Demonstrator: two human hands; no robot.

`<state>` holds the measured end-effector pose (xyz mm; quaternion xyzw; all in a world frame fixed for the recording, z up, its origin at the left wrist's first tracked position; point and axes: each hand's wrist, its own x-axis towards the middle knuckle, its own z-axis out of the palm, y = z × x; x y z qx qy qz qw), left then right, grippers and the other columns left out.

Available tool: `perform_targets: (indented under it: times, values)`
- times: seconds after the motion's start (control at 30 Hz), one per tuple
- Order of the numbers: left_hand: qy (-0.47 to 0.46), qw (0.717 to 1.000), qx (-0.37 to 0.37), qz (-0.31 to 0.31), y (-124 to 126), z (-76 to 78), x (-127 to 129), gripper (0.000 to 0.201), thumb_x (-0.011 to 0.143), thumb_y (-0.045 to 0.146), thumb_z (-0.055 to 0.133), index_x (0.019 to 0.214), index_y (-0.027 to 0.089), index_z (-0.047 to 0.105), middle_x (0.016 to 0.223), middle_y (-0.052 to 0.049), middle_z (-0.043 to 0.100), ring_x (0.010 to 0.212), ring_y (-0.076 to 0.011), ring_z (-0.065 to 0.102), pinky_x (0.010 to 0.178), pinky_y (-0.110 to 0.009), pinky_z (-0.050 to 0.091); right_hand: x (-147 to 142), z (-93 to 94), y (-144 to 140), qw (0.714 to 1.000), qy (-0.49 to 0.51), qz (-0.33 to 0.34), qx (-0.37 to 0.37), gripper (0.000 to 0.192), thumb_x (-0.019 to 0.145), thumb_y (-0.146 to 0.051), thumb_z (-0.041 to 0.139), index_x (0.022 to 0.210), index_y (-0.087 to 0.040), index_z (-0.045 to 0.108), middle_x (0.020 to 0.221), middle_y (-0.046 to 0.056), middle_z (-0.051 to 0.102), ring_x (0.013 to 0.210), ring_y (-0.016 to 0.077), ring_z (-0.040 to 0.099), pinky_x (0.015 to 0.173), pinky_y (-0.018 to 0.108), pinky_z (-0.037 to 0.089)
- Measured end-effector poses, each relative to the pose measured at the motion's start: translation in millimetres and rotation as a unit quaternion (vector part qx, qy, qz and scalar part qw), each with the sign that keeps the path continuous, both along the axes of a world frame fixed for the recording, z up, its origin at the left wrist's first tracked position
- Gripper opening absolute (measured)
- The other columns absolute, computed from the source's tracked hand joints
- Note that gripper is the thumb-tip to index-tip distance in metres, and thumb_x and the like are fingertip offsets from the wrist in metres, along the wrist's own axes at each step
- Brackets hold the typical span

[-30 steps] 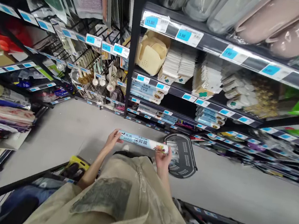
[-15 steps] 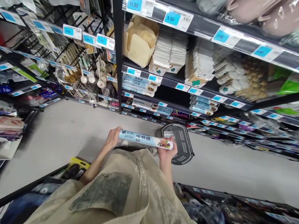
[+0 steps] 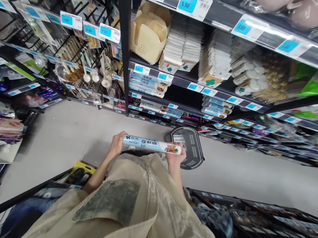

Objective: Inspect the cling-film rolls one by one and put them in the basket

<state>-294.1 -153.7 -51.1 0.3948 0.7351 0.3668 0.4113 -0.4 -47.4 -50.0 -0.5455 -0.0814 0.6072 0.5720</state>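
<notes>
My left hand (image 3: pixel 117 143) and right hand (image 3: pixel 176 156) closed around opposite ends of xinfan cling-film pack (image 3: pixel 148 144); pack across my front, printed side up, near shopping basket (image 3: pixel 195 149) on floor (image 3: pixel 236 164); step seems reading print; next move calls, I think, for steady two-end grip.

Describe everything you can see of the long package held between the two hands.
The package is long and slim, light blue with a white right end, printed with dark Chinese characters, "xinfan", "50", a butterfly-like mark and a colourful food picture. Whether it is card or plastic is unclear. It is held nearly level above the floor, label facing the camera, the left hand gripping one end, the right hand the other.
</notes>
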Motion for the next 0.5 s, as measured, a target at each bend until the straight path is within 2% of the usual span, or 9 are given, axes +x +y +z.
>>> perform_targets:
  times: [0.13,0.27,0.33,0.4,0.5]
  values:
    - [-0.063,0.997,-0.038,-0.007,-3,-4.2,-1,0.054,0.096,0.052,0.027,0.093,0.017,0.069,0.075,-0.004,0.060,0.069,-0.0179,0.053,0.057,-0.025,0.042,1,9.9,-1,1.000,0.003,-0.004,0.009,0.018,0.066,-0.031,0.061,0.079,-0.026,0.048,0.065,-0.005,0.039,0.064,0.0157,0.048,0.081,0.037,0.056]
    - [-0.116,0.988,-0.104,0.025,-3,-7.9,2,0.062,0.094,0.058,0.025,0.092,0.015,0.070,0.071,-0.005,0.060,0.062,-0.0174,0.051,0.051,-0.025,0.039,1,20.6,-1,0.999,0.028,-0.008,0.028,0.016,0.070,-0.025,0.064,0.082,-0.026,0.054,0.061,-0.007,0.036,0.056,0.0138,0.045,0.079,0.035,0.057]
    - [-0.096,0.989,-0.111,0.036,-3,-7.7,4,0.059,0.093,0.056,0.027,0.087,0.016,0.070,0.070,-0.005,0.061,0.063,-0.0182,0.052,0.053,-0.026,0.040,1,22.8,0,0.998,0.056,-0.006,0.023,0.017,0.070,-0.025,0.066,0.084,-0.025,0.056,0.062,-0.007,0.042,0.059,0.0134,0.049,0.079,0.034,0.058]
    - [-0.048,0.994,-0.086,0.043,-4,-5.3,7,0.051,0.091,0.049,0.029,0.080,0.017,0.068,0.070,-0.005,0.061,0.068,-0.0193,0.055,0.059,-0.027,0.042,2,20.8,2,0.997,0.076,0.006,-0.001,0.021,0.071,-0.025,0.070,0.088,-0.024,0.058,0.070,-0.005,0.053,0.067,0.0139,0.057,0.081,0.033,0.058]
    - [0.027,0.998,-0.038,0.044,-6,1.6,10,0.045,0.088,0.041,0.029,0.077,0.018,0.065,0.070,-0.005,0.061,0.071,-0.0202,0.056,0.066,-0.028,0.042,4,9.2,1,0.999,0.032,0.024,-0.026,0.023,0.074,-0.029,0.074,0.090,-0.023,0.059,0.083,-0.001,0.062,0.078,0.0154,0.063,0.080,0.032,0.059]
